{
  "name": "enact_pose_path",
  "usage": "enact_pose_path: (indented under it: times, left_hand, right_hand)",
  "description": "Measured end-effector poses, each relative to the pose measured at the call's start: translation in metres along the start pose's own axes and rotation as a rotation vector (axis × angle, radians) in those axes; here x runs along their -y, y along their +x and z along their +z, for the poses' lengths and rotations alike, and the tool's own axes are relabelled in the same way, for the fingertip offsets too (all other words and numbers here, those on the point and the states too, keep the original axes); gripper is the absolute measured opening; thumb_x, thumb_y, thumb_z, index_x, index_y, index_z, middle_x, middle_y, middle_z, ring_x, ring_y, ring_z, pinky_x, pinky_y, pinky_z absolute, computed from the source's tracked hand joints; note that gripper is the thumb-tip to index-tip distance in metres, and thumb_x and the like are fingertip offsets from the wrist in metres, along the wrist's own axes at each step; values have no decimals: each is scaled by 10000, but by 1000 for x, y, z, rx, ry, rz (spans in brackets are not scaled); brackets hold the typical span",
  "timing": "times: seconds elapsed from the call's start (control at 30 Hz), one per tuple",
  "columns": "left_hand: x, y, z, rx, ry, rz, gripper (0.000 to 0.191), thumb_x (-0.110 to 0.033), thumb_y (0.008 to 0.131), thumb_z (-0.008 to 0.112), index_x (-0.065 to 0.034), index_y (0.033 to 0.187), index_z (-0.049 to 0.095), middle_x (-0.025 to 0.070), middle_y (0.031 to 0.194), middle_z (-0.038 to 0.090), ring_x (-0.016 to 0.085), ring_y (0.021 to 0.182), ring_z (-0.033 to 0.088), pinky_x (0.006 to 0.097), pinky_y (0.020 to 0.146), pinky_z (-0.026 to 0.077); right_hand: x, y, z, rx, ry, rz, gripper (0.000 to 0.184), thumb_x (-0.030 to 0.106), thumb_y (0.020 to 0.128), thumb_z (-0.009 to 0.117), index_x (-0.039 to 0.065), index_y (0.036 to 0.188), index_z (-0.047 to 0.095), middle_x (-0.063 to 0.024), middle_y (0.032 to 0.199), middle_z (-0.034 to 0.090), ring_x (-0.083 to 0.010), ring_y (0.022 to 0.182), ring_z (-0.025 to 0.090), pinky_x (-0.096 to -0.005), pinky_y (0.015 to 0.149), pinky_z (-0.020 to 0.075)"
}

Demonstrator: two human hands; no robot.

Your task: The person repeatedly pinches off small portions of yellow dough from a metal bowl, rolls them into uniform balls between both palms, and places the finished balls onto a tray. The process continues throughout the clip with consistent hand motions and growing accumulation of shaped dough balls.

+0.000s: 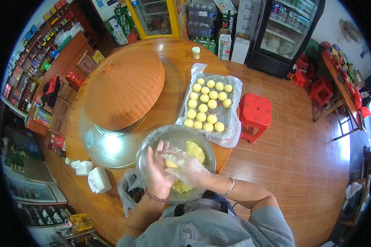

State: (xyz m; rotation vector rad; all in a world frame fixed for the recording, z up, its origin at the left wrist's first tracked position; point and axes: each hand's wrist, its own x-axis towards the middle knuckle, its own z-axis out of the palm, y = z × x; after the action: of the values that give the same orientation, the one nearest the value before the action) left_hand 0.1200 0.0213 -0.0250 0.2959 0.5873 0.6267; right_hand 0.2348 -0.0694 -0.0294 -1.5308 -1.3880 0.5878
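A large steel bowl (146, 145) stands at the round wooden table's near edge, with yellow dough (196, 152) in it. Above the bowl, my left hand (159, 173) is raised, palm facing in, fingers apart. My right hand (188, 166), dusted with flour, cups a yellow dough ball (171, 163) between the two palms. Part of that ball is hidden by my fingers. Beyond the bowl at the right lies a tray lined with clear plastic (235, 108), holding several round yellow dough balls (211, 104) in loose rows.
A woven dome cover (126, 89) rests on the glass turntable (95, 151). Tissue packs (99, 180) and a plastic bag (126, 185) are left of the bowl. A small lidded jar (196, 53) stands at the far edge. A red stool (255, 114) is right of the table.
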Motion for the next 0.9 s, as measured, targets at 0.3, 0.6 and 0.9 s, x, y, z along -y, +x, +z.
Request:
enact_pose_path:
  times: [0.3,0.6,0.9]
  left_hand:
    - [8,0,-24,-103,170,56,645,-500,967,524,-87,1445,393,95,1448,452,247,1295,437,511,1067,392]
    - [3,-15,-33,-220,149,127,709,-476,1012,444,-49,1537,233,106,1554,339,252,1428,310,494,1136,298]
    - [-9,-33,-68,-254,311,248,625,-421,1038,409,-48,1523,280,110,1559,342,237,1438,312,426,1136,319]
  right_hand:
    - [-162,42,-92,-309,463,452,375,244,907,681,51,1226,641,-80,1158,668,-183,1035,616,-322,908,506]
    - [-264,60,-112,-455,-260,422,311,132,909,598,4,1186,658,-220,1139,680,-365,1069,651,-402,964,499]
    - [-199,56,-124,-457,-203,432,299,91,950,566,-18,1219,636,-153,1155,700,-212,1071,647,-335,949,490]
